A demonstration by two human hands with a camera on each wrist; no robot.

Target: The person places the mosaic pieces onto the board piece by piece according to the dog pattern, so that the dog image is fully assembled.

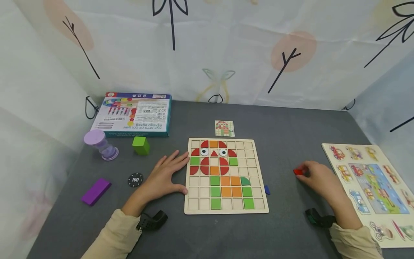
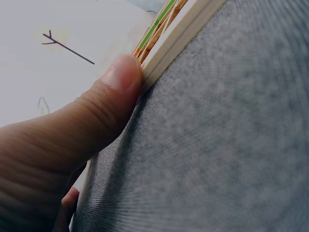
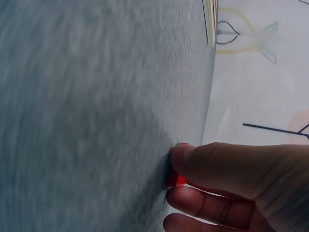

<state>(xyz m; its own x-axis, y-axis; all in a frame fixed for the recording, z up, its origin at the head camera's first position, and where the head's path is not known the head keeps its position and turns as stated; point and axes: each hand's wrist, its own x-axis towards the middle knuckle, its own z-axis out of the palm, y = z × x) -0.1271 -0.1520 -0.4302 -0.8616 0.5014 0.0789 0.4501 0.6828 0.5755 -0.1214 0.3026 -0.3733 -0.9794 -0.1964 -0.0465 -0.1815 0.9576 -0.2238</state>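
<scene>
A wooden grid board (image 1: 197, 204) lies on the dark table, holding red, green and orange pieces and two eye pieces in its cells. My left hand (image 1: 161, 181) rests at its left edge, fingers spread, with fingertips and thumb against the side. In the left wrist view the thumb (image 2: 120, 79) presses on the board's edge (image 2: 169, 46). To the right of the board, my right hand (image 1: 318, 180) pinches a small red block (image 1: 298, 172) close over the table. The right wrist view has this red block (image 3: 175, 179) between thumb and fingers, partly covered.
Beyond the board lies a small pattern card (image 1: 224, 128); a blue piece (image 1: 267, 189) sits by its right edge. Leftward are a game box (image 1: 136, 115), green block (image 1: 141, 145), lilac spool-shaped toy (image 1: 101, 144), purple block (image 1: 96, 191) and black disc (image 1: 135, 179). A picture puzzle board (image 1: 343, 210) lies right.
</scene>
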